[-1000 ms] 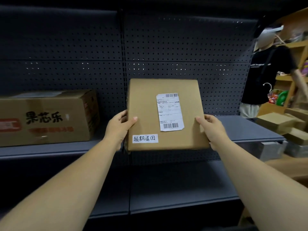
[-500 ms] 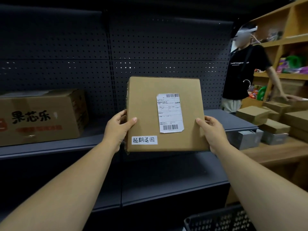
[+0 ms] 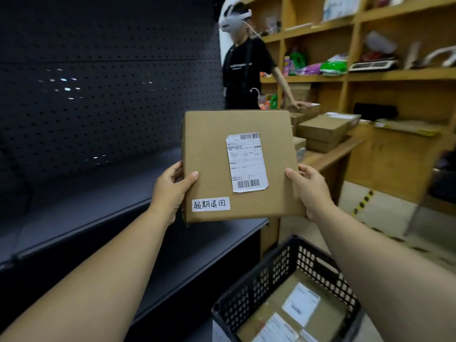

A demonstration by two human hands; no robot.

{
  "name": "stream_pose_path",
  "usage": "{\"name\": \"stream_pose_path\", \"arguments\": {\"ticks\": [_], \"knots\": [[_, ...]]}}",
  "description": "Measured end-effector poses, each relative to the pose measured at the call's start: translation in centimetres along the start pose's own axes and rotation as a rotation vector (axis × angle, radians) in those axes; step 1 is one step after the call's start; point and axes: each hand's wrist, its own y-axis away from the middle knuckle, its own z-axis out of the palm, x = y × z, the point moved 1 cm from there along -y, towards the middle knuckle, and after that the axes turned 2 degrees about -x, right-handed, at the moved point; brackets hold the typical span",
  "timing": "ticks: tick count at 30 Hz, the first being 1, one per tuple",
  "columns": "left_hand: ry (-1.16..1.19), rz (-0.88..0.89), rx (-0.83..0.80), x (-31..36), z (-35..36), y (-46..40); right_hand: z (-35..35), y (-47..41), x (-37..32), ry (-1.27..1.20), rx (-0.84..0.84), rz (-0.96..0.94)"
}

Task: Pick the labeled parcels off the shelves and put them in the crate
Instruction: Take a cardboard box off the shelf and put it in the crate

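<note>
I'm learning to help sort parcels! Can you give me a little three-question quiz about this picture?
1. True or false: both hands grip the cardboard parcel.
2. Where is the black crate? A) on the top shelf B) below the parcel, low on the right C) behind the other person
3. Fill in: the crate already holds ____ with white labels.

Key:
1. True: the left hand and right hand hold its side edges.
2. B
3. Parcels.
</note>
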Motion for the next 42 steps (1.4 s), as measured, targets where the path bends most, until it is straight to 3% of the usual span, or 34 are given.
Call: {"name": "stream_pose_path", "arguments": {"ticks": [9, 20, 27, 42], "knots": [[0.005, -0.138, -0.341, -6.5, 11.9, -5.5, -8.6, -1.4, 5.2, 0.059, 0.313, 0.135], [-0.058, -0.291, -0.678, -17.7, 20.1, -6.9, -11.1, 2.5, 14.5, 0.117, 0.658, 0.342], [-0.169, -0.409, -0.803, -27.0, 22.4, -3.4, -11.0, 6.6, 22.9, 0.103, 0.74, 0.526], [-0.323, -0.55, -0.797, -40.7, 22.6, 0.9, -9.6, 8.1, 36.5, 0.282, 0.695, 0.725]]}}
